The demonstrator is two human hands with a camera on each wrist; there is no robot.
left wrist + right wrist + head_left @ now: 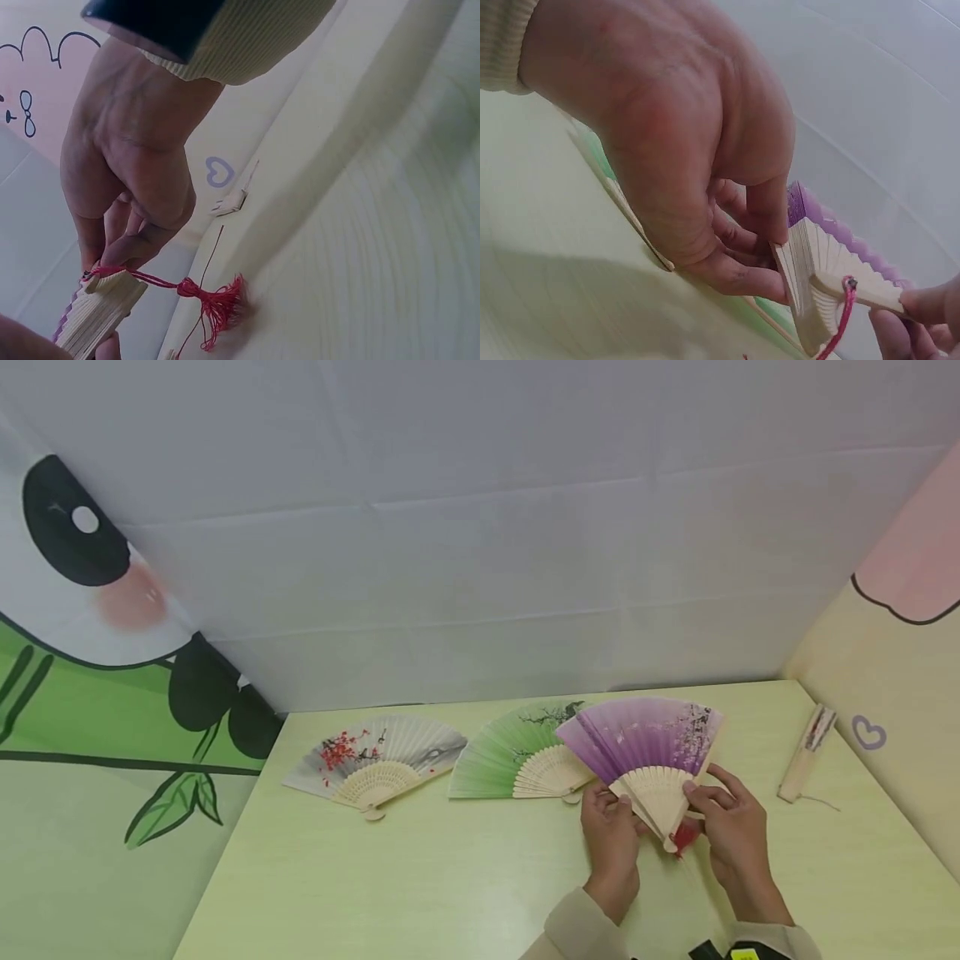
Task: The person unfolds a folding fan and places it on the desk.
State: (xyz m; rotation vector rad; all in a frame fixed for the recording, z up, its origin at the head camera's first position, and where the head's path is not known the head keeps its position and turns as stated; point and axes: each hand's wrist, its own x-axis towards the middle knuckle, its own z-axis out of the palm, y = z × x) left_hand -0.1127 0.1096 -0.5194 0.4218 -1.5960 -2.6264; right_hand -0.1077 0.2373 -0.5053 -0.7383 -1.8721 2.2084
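A partly spread purple fan [637,735] with wooden ribs [99,313] is held up above the table. My left hand [611,852] pinches its left edge rib; in the right wrist view, that left hand [682,135] has thumb and fingers on the ribs. On the opposite edge, my right hand [738,839] pinches the outer rib between thumb and fingers; its fingertips [922,307] show in the right wrist view. From the pivot end hangs a red tassel [221,304] on a red cord [845,322].
On the table [390,885], a white fan with red blossoms [375,764] lies spread at left. A spread green fan [517,756] lies partly behind the purple one. A folded fan [806,753] with a thin cord lies at right. A pale cloth wall [480,560] stands behind.
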